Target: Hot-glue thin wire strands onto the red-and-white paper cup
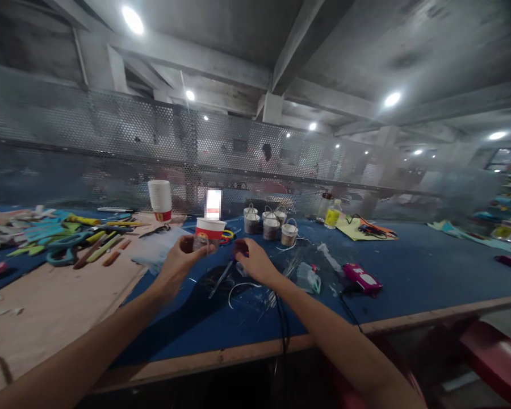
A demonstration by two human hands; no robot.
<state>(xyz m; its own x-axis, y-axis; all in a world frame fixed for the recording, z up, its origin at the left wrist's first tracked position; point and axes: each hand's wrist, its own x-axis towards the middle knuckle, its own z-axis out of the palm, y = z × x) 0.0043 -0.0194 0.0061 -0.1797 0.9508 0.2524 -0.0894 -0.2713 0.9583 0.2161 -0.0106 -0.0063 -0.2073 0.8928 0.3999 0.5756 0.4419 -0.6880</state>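
Observation:
My left hand (pixel 181 258) holds a red-and-white paper cup (pixel 209 232) just above the blue table top (pixel 409 278), fingers wrapped round its lower part. My right hand (pixel 252 260) is closed on a small dark tool (pixel 240 250) right beside the cup; a black cord (pixel 282 326) runs from near it toward me, over the table edge. Below both hands lie thin bent wires (pixel 238 289) and clear plastic scraps. Blur hides what exactly the tool is.
Several small wire-handled cups (pixel 271 224) stand behind my hands. A stack of paper cups (pixel 160 200) is at the back left, beside scissors and coloured pieces (pixel 63 238) on a wooden board (pixel 51 307). A pink device (pixel 361 278) lies right. A perforated metal screen (pixel 111 136) backs the table.

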